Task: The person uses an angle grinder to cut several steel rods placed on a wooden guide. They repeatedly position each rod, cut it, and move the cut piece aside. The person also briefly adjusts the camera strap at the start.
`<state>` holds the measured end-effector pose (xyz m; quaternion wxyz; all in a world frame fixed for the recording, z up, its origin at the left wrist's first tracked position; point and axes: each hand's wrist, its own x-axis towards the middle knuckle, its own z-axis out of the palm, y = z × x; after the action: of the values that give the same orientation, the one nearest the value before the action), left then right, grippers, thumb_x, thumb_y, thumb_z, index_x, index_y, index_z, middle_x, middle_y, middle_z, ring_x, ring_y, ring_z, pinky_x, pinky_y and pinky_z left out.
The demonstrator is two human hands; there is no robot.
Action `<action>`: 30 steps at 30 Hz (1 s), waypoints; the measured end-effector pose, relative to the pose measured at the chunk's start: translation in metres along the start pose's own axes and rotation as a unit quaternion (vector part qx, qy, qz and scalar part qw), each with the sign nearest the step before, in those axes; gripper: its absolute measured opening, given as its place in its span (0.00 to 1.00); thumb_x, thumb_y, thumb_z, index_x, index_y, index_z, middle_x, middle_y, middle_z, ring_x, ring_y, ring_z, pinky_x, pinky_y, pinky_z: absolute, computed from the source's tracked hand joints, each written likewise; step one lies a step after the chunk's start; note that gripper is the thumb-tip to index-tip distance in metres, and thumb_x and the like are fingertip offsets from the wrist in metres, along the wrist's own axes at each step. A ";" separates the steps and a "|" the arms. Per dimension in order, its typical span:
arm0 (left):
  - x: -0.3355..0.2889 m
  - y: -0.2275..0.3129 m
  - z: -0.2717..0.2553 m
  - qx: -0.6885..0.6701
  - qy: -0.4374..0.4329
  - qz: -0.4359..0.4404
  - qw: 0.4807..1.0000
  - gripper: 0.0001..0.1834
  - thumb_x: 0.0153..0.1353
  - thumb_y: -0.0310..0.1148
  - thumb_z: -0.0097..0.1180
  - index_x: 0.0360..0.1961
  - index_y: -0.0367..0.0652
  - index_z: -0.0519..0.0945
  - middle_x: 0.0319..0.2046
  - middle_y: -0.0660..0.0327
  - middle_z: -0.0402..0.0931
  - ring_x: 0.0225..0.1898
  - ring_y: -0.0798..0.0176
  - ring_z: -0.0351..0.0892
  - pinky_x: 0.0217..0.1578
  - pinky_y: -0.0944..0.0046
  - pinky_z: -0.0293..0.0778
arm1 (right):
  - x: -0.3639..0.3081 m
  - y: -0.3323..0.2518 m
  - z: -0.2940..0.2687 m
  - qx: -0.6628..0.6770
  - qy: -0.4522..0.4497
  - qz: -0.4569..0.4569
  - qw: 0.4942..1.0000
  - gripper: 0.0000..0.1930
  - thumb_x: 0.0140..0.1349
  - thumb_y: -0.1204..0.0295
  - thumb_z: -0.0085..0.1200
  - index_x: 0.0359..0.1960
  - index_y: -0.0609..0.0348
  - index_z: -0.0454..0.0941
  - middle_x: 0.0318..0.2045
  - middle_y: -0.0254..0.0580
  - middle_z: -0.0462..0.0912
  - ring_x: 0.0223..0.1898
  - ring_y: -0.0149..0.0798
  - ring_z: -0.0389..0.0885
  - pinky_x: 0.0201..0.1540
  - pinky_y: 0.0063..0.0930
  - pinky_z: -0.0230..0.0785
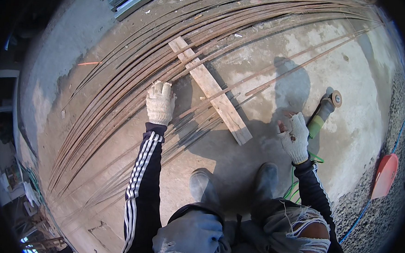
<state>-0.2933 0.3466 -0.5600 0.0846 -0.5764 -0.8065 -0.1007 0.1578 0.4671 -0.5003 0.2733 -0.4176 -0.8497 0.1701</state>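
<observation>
My left hand, in a knitted white glove, is closed at the near edge of a bundle of rusty rebar. Its fingers bend down around a rebar rod that comes out beside the glove and runs to the upper right; the grip itself is partly hidden. My right hand wears a torn glove with bare fingertips. Loosely bent and apart, its fingers hold nothing. Close by lies an angle grinder with a green grip and a round disc. A wooden plank lies under the rods.
Thin rods lie near my boots. A green cord runs beside my right leg. Grey metal profiles are at the top. On gravel at the right are a red shovel blade and a blue line.
</observation>
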 end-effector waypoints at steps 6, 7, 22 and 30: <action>0.009 0.001 0.011 0.064 0.024 -0.016 0.998 0.26 0.58 0.39 0.72 0.57 0.49 0.80 0.60 0.52 0.78 0.62 0.45 0.77 0.62 0.41 0.72 | 0.000 -0.034 0.031 0.084 -0.057 -0.026 0.995 0.17 0.59 0.74 0.68 0.50 0.60 0.83 0.39 0.51 0.80 0.42 0.61 0.80 0.42 0.49 0.73; 0.013 0.001 0.013 0.073 0.021 -0.022 0.997 0.26 0.58 0.39 0.72 0.57 0.49 0.80 0.60 0.52 0.78 0.62 0.45 0.78 0.63 0.41 0.72 | 0.000 -0.038 0.033 0.085 -0.062 -0.032 0.994 0.17 0.59 0.74 0.68 0.50 0.60 0.83 0.38 0.51 0.80 0.41 0.60 0.79 0.41 0.48 0.73; 0.013 0.011 0.005 0.041 -0.019 -0.031 0.998 0.22 0.60 0.38 0.69 0.55 0.46 0.81 0.56 0.53 0.80 0.58 0.45 0.80 0.60 0.39 0.73 | -0.018 -0.030 0.022 0.077 -0.055 0.029 0.995 0.14 0.58 0.80 0.65 0.47 0.61 0.83 0.41 0.53 0.82 0.43 0.60 0.81 0.44 0.46 0.76; 0.018 0.010 -0.010 -0.021 -0.046 -0.017 0.999 0.18 0.60 0.35 0.67 0.50 0.45 0.82 0.49 0.50 0.82 0.53 0.42 0.82 0.52 0.45 0.79 | -0.014 -0.031 0.039 0.109 -0.068 0.032 0.991 0.13 0.61 0.77 0.66 0.48 0.62 0.84 0.38 0.53 0.82 0.43 0.62 0.81 0.46 0.45 0.76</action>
<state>-0.2894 0.3632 -0.5456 0.0335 -0.5679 -0.8172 -0.0920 0.1221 0.4351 -0.5192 0.2531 -0.3994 -0.8290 0.2986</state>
